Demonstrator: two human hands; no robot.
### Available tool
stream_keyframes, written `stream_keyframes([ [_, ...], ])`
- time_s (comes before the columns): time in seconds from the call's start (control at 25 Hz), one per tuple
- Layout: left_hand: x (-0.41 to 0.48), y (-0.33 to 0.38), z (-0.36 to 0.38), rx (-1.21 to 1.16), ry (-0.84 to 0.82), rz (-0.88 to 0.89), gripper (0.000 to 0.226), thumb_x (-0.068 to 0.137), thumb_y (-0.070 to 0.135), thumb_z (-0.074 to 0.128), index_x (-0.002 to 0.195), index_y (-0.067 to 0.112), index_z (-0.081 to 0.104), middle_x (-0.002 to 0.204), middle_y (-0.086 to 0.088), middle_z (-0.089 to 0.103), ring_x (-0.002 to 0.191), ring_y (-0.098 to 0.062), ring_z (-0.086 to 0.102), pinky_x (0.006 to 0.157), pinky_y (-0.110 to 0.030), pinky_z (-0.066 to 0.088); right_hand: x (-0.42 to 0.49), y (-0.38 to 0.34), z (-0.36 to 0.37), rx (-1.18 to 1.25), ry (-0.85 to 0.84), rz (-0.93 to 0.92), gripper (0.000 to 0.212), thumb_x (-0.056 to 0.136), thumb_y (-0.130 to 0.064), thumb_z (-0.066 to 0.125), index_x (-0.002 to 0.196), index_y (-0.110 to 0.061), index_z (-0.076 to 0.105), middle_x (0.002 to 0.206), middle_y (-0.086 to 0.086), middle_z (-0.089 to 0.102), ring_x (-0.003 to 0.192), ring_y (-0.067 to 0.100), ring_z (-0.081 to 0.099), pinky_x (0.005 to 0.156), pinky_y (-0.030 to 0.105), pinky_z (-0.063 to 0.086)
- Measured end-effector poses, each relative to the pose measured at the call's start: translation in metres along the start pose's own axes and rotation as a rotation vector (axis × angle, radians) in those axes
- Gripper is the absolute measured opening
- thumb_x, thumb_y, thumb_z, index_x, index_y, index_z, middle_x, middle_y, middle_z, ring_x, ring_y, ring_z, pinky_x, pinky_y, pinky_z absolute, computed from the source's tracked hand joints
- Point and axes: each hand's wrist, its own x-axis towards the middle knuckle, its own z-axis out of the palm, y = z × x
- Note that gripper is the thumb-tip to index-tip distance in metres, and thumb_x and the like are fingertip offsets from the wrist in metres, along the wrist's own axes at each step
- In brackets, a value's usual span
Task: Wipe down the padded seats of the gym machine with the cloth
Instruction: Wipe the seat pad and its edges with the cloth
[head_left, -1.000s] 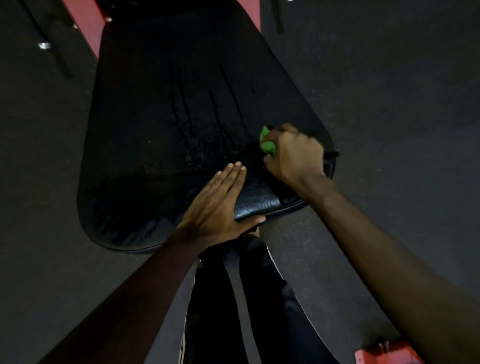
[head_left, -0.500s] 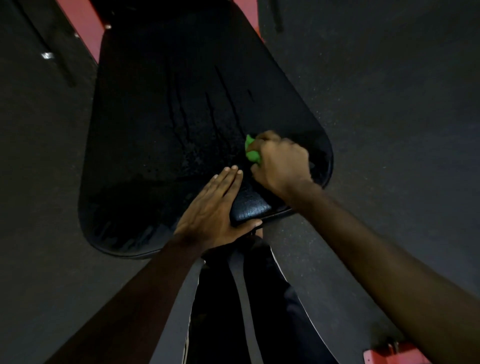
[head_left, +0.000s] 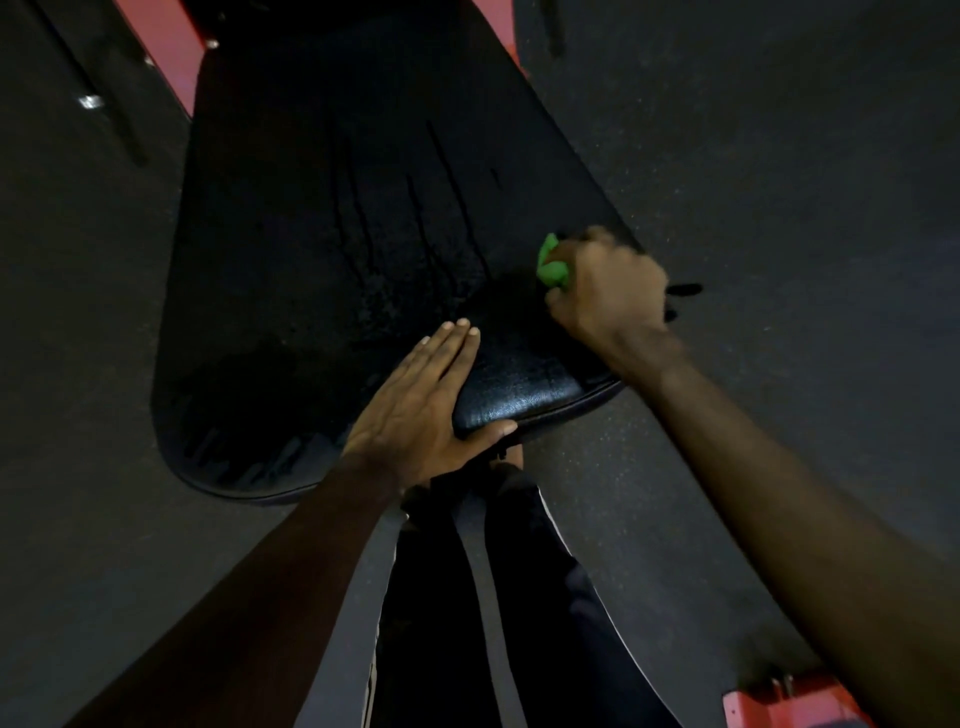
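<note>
The right hand (head_left: 605, 291) is curled around a bunched green cloth (head_left: 551, 265) and holds it against the black padded seat (head_left: 322, 234), near the seat's right edge; the hand is blurred. The left hand (head_left: 415, 410) lies flat on the near end of the seat, fingers straight and together, thumb along the front rim. Dark wet streaks (head_left: 358, 218) run down the seat surface.

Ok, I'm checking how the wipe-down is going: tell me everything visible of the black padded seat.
The padded seat is black, grained, rounded at its near end, wet with drip streaks. The left hand lies flat on its near edge; the right hand grips a green cloth against its right side.
</note>
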Motion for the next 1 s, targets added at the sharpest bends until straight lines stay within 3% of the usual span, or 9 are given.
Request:
stream_keyframes([
  [0.12, -0.001, 0.001, 0.001, 0.0, 0.032, 0.001, 0.106, 0.089, 0.082, 0.035, 0.16, 0.004, 0.023, 0.168, -0.011, 0.02, 0.156, -0.02, 0.014, 0.126, -0.042, 0.019, -0.013, -0.013, 0.006, 0.034, -0.023, -0.224, 0.042, 0.085, -0.035, 0.068, 0.126, -0.029, 0.065, 0.134, -0.001, 0.056, 0.108, 0.032, 0.063, 0.084, 0.038, 0.05],
  [0.36, 0.0, 0.0, -0.001, 0.029, -0.033, -0.01, 0.107, 0.088, 0.084, 0.028, 0.162, 0.008, 0.011, 0.17, -0.007, 0.009, 0.157, -0.016, 0.003, 0.128, -0.035, 0.008, 0.038, 0.047, -0.011, 0.047, 0.04, 0.109, 0.037, 0.086, -0.035, 0.065, 0.122, -0.025, 0.069, 0.124, 0.011, 0.063, 0.108, 0.042, 0.063, 0.089, 0.048, 0.051],
  [0.52, 0.0, 0.001, -0.001, 0.016, -0.014, -0.01, 0.107, 0.088, 0.084, 0.028, 0.161, 0.006, 0.016, 0.169, -0.009, 0.014, 0.157, -0.018, 0.008, 0.128, -0.039, 0.014, 0.002, -0.007, 0.001, 0.003, -0.005, -0.08, 0.037, 0.086, -0.033, 0.068, 0.122, -0.025, 0.067, 0.126, 0.006, 0.058, 0.106, 0.037, 0.064, 0.079, 0.038, 0.047],
  [0.64, 0.001, 0.001, -0.001, -0.003, -0.029, -0.01, 0.108, 0.088, 0.084, 0.029, 0.161, 0.006, 0.016, 0.17, -0.009, 0.013, 0.157, -0.018, 0.007, 0.127, -0.04, 0.014, -0.018, -0.022, 0.007, 0.004, -0.014, -0.259, 0.04, 0.088, -0.035, 0.067, 0.127, -0.027, 0.063, 0.131, 0.002, 0.055, 0.107, 0.033, 0.061, 0.079, 0.038, 0.05],
  [0.88, -0.002, -0.006, -0.008, 0.006, -0.083, 0.018, 0.109, 0.088, 0.085, 0.026, 0.162, 0.008, 0.007, 0.17, -0.007, 0.005, 0.157, -0.015, -0.001, 0.128, -0.033, 0.005, 0.047, -0.012, 0.003, 0.038, 0.057, 0.033, 0.033, 0.09, -0.028, 0.066, 0.122, -0.021, 0.067, 0.125, 0.011, 0.059, 0.109, 0.042, 0.062, 0.082, 0.043, 0.05],
  [1.0, -0.007, -0.02, -0.01, 0.033, -0.066, 0.004, 0.106, 0.09, 0.083, 0.023, 0.162, 0.006, 0.011, 0.17, -0.01, 0.008, 0.157, -0.017, 0.003, 0.128, -0.037, 0.01, 0.024, -0.054, 0.008, 0.034, -0.006, -0.073, 0.033, 0.089, -0.03, 0.068, 0.121, -0.02, 0.065, 0.125, 0.009, 0.058, 0.11, 0.038, 0.063, 0.082, 0.039, 0.05],
])
